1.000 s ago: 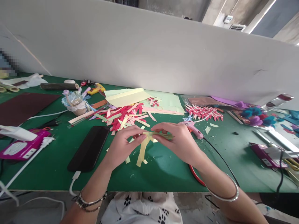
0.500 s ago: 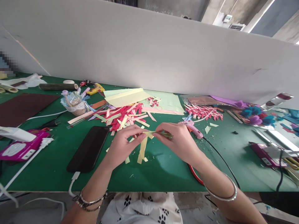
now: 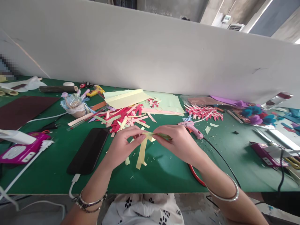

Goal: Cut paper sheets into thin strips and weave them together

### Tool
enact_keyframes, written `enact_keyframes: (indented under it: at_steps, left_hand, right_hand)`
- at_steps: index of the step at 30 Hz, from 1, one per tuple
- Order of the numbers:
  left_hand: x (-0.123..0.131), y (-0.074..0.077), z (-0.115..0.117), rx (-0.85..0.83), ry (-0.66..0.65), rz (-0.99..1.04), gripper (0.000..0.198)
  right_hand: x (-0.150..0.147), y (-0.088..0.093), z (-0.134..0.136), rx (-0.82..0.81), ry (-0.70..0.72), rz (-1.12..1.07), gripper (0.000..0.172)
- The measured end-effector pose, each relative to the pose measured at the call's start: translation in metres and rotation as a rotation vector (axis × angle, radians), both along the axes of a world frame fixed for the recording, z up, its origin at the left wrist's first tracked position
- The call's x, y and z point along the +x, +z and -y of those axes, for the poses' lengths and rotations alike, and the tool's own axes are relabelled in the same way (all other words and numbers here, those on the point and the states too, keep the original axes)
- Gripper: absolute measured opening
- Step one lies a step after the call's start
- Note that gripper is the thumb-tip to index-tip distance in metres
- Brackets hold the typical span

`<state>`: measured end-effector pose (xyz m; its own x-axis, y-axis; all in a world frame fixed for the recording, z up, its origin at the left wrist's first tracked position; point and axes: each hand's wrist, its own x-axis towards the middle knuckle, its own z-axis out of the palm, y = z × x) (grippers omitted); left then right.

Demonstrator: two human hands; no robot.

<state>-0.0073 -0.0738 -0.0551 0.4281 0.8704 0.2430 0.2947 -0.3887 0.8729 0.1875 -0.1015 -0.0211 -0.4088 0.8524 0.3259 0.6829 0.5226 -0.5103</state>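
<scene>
Between my two hands, just above the green table (image 3: 161,179), are pale yellow and green paper strips (image 3: 142,151), with yellow ends hanging down. My left hand (image 3: 127,142) pinches their left end between thumb and fingertips. My right hand (image 3: 174,139) grips the right end, where a greenish length runs under my fingers. How the strips are folded or joined is hidden by my fingertips. Just beyond my hands lies a pile of red, pink and yellow paper strips (image 3: 122,117). A pink glue gun (image 3: 194,129) rests beside my right hand.
A black phone (image 3: 89,151) on a white cable lies left of my left arm. Red-handled scissors (image 3: 195,175) are partly under my right forearm. Paper sheets (image 3: 126,97), woven pink-and-red paper pieces (image 3: 203,112) and a small decorated pot (image 3: 76,106) stand farther back. Power strips (image 3: 25,148) sit at the sides.
My right hand has shifted slightly left toward my left hand. The hanging yellow ends have swung a little left and lower. Both hands keep their hold on the strips.
</scene>
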Motion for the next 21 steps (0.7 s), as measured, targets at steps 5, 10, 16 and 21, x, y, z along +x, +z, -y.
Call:
enact_keyframes:
  at_steps: [5, 10, 16, 21]
  left_hand:
    - [0.000, 0.002, 0.000, -0.019, 0.004, -0.024, 0.024]
    - [-0.001, 0.005, 0.001, -0.040, 0.001, -0.044, 0.023]
    - [-0.002, 0.009, 0.002, -0.027, -0.023, -0.068, 0.019]
    - [-0.003, 0.013, 0.005, 0.011, -0.043, -0.117, 0.019]
  right_hand:
    - [0.002, 0.001, 0.000, -0.023, 0.021, 0.002, 0.016]
    - [0.003, 0.002, 0.001, -0.046, 0.039, -0.008, 0.015]
    - [0.003, 0.002, 0.001, -0.069, 0.072, -0.014, 0.016]
    - [0.000, 0.003, 0.001, -0.092, 0.084, 0.035, 0.018]
